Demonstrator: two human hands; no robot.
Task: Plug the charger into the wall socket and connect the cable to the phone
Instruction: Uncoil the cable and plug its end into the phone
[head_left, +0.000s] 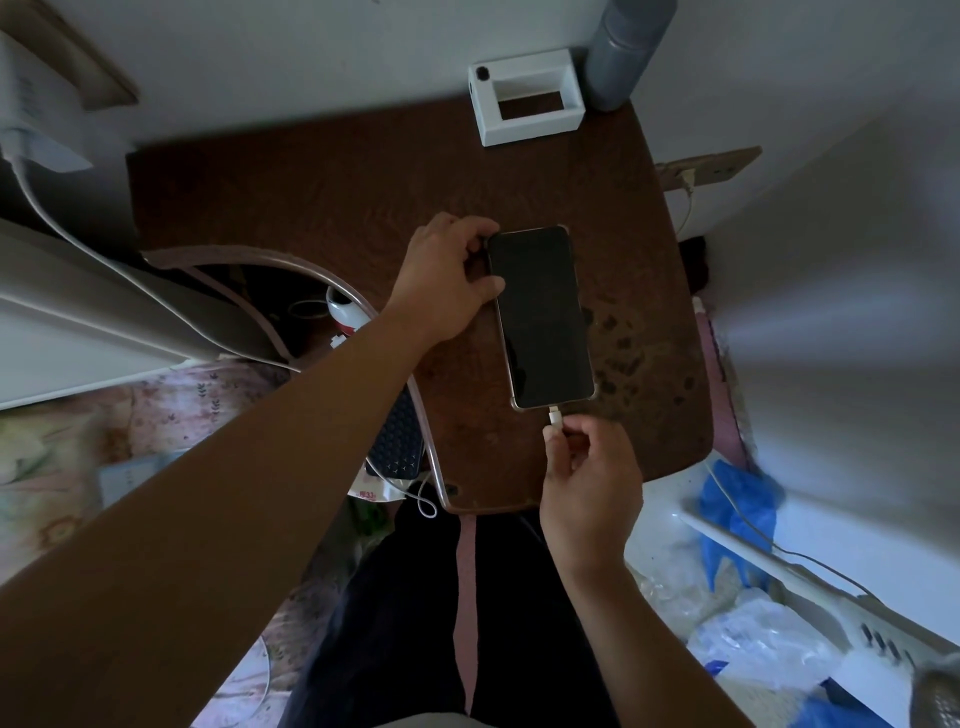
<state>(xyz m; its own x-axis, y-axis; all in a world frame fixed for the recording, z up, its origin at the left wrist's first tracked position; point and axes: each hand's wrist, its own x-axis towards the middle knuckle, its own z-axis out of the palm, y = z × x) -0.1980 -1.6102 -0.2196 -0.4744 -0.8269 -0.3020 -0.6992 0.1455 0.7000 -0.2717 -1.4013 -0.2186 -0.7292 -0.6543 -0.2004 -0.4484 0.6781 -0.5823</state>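
Note:
A black phone (540, 317) in a clear case lies screen-up on the dark wooden table (311, 197), its screen dark. My left hand (447, 275) grips the phone's upper left edge with thumb and fingers. My right hand (587, 478) pinches the white cable connector (554, 417), which sits at the phone's bottom port. Whether the connector is fully seated I cannot tell. A wall socket plate (717, 163) at the right of the table has a white plug and thin white cable (687, 200) hanging from it.
A white rectangular holder (524, 98) and a grey bottle (623, 52) stand at the table's far edge. A dark textured case (400, 441) and other white cables lie at the table's left edge. Blue plastic bags (737, 509) and clutter fill the floor at right.

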